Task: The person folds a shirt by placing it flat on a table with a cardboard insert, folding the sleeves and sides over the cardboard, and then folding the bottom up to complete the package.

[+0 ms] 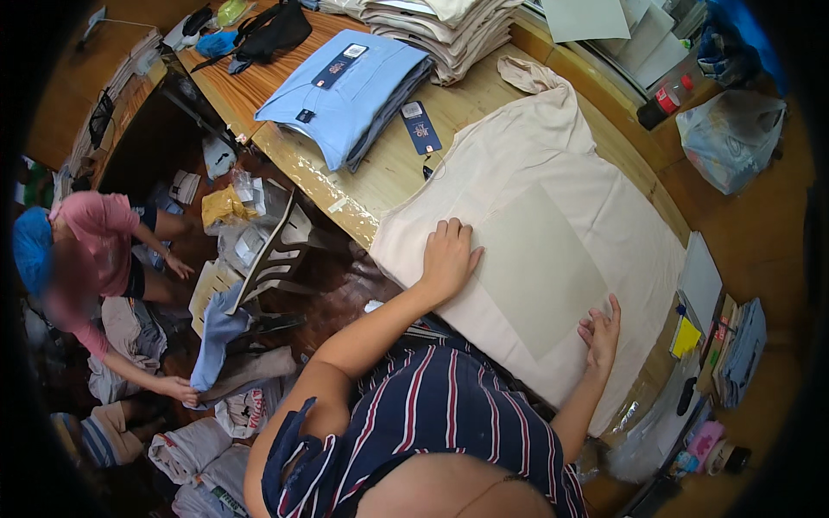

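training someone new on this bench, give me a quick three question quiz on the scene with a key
1. What lies on the cream garment?
A) a plastic bottle
B) a pale grey sheet
C) a plastic bag

2. True or false: the folded blue garments lie on the table.

3. Which of the person's hands is nearer the dark tag lying directly on the table?

Key: 1. B; 2. true; 3. the left hand.

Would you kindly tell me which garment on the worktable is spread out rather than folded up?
The cream garment beneath the left hand and right hand; the blue garments and the pale pile beyond it lie folded in stacks.
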The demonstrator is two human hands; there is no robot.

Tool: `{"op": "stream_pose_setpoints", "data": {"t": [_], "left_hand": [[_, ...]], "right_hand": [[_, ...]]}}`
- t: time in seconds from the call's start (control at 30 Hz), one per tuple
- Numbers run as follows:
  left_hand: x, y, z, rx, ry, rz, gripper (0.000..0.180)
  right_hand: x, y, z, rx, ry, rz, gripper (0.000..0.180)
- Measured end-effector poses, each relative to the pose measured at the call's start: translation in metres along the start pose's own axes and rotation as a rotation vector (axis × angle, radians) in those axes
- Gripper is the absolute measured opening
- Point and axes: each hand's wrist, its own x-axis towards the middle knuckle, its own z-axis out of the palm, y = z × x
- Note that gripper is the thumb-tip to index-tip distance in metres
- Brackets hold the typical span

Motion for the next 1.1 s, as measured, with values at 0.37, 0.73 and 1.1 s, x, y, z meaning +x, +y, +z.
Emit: {"op": "stream_pose_setpoints", "data": {"t": [0.37, 0.73, 1.1], "left_hand": [[0.002, -0.03, -0.042, 0.002, 0.013, -0.175, 0.039], [-0.016, -0.071, -0.05, -0.092, 0.107, -0.091, 0.04], [-0.038, -0.08, -0.04, -0.008, 0.07, 0.221, 0.028]], "right_hand": [[0.021, -0.036, 0.058, 0.093, -0.138, -0.306, 0.067], [0.035, -0.048, 0.105, -0.175, -0.178, -0.303, 0.066], [0.031, -0.046, 0.114, -0.203, -0.167, -0.277, 0.066]]}}
